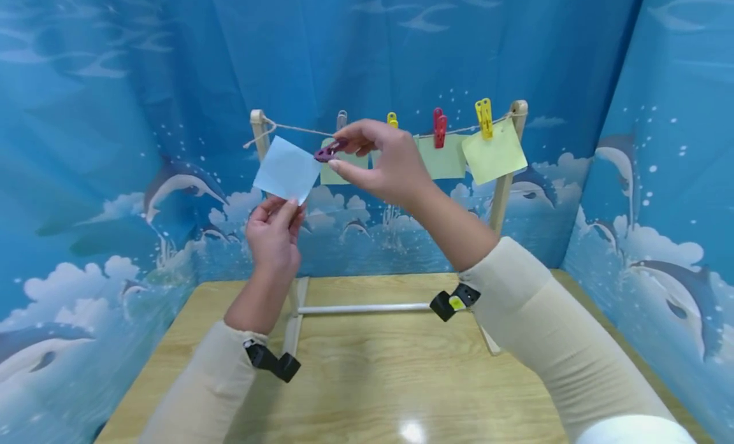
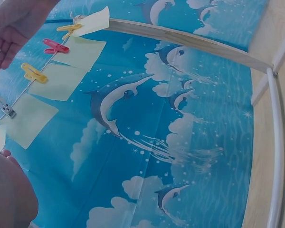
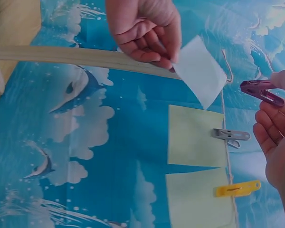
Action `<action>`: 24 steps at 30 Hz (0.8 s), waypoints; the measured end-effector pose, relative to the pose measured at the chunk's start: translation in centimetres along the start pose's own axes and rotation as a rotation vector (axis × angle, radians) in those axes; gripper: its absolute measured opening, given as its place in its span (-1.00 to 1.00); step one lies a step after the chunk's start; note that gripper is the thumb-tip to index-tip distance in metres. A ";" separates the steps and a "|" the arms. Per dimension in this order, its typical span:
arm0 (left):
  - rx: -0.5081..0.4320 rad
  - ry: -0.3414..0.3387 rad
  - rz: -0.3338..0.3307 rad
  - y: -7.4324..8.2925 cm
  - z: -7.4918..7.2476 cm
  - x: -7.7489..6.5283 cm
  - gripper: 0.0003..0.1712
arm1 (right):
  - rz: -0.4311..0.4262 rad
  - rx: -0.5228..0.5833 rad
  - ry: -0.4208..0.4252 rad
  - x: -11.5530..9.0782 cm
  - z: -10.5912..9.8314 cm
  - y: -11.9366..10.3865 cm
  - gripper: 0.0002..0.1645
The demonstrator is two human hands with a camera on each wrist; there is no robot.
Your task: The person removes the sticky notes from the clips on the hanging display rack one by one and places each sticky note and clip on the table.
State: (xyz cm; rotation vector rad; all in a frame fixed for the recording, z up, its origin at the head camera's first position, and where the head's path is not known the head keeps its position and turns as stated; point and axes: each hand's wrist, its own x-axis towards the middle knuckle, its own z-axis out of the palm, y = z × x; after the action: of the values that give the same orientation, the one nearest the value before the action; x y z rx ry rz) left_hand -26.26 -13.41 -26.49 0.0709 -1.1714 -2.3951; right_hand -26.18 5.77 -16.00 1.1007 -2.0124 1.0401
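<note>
My left hand (image 1: 276, 230) pinches a light blue square of paper (image 1: 287, 169) by its lowest corner, holding it up in front of the string (image 1: 301, 130) near the left post. Between right thumb and fingers, my right hand (image 1: 395, 164) grips a dark purple clothespin (image 3: 261, 90), its tip close to the paper's right corner in the head view. The right wrist view shows the paper's far corner right beside the string, with the clothespin apart from it. Farther right, yellow-green paper squares (image 1: 494, 154) hang from the string under grey (image 3: 232, 135), yellow (image 1: 484, 118) and red clothespins (image 1: 439, 128).
Two wooden posts (image 1: 501, 199) carry the string, and a white bar (image 1: 367, 308) joins them low down. The frame stands on a wood-grain table (image 1: 367, 367). Blue dolphin-print curtains (image 1: 367, 42) surround it at the back and sides.
</note>
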 end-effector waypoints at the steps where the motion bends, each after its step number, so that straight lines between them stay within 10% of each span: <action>1: 0.011 -0.005 0.003 0.1 -0.2 -0.1 -0.67 | 0.000 0.010 0.003 -0.5 0.0 0.1 -0.59; 24: 0.183 -0.064 -0.053 0.7 -5.5 -2.6 -0.70 | 0.170 0.124 0.118 -11.8 -2.0 3.4 -0.63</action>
State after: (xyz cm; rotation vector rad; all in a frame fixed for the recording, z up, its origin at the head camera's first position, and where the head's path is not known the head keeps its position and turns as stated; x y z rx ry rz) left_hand -22.34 -16.71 -29.91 0.0856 -1.4333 -2.3446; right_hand -23.33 13.32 -25.53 0.9187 -1.9958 1.3011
